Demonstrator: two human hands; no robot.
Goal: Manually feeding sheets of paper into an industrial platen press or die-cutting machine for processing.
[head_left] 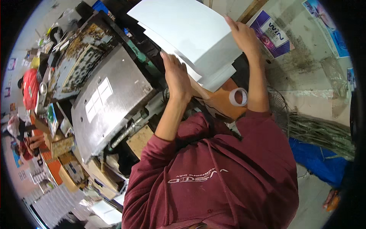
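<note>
A stack of large white paper sheets (187,30) lies before me, its layers slightly offset at the left and near edges. My left hand (177,78) is against the stack's left edge, fingers stretched out and pressed flat along it. At the right edge is my right hand (244,38), fingers extended along the side of the top sheets near their far right corner. Neither hand is closed around anything that I can see. A roll of tape (238,97) sits on an orange-brown surface (221,102) just below the stack, close to my right forearm.
To the left stands a machine with a metal plate (114,84) bearing white rectangles (99,99). A green metal lever (139,53) lies between it and the stack. A wire fan guard (280,105), bundled sticks (320,131) and a blue sheet (320,160) are at the right.
</note>
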